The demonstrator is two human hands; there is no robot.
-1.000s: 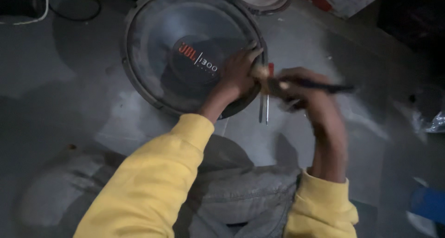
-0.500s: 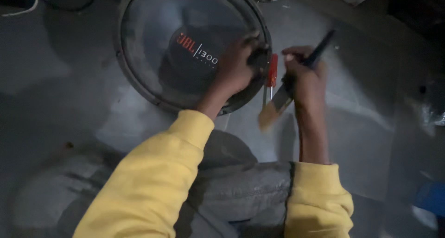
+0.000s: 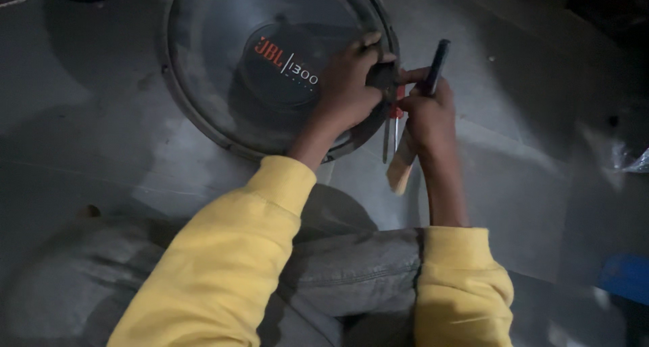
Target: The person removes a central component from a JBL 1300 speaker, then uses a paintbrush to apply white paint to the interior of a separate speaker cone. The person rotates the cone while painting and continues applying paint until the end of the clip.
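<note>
A large round speaker cone [image 3: 223, 70] with a dark centre cap lies flat on the grey floor. My left hand [image 3: 351, 90] rests on its right rim, fingers closed around a small dark part there. My right hand [image 3: 429, 114] is beside it, gripping a paintbrush [image 3: 400, 164] whose black handle points up and pale bristles point down. A red-handled tool with a thin metal shaft [image 3: 395, 120] hangs between the two hands; which hand holds it I cannot tell. Both arms wear yellow sleeves.
My knee in grey trousers [image 3: 358, 273] is below the hands. A blue object [image 3: 625, 276] lies at the right edge and a crumpled clear wrapper [image 3: 632, 161] sits further up on the right. The floor is dusty grey concrete.
The brush has swung from lying sideways to pointing bristles down. Both hands have settled close together at the speaker's right rim, and the view has shifted slightly.
</note>
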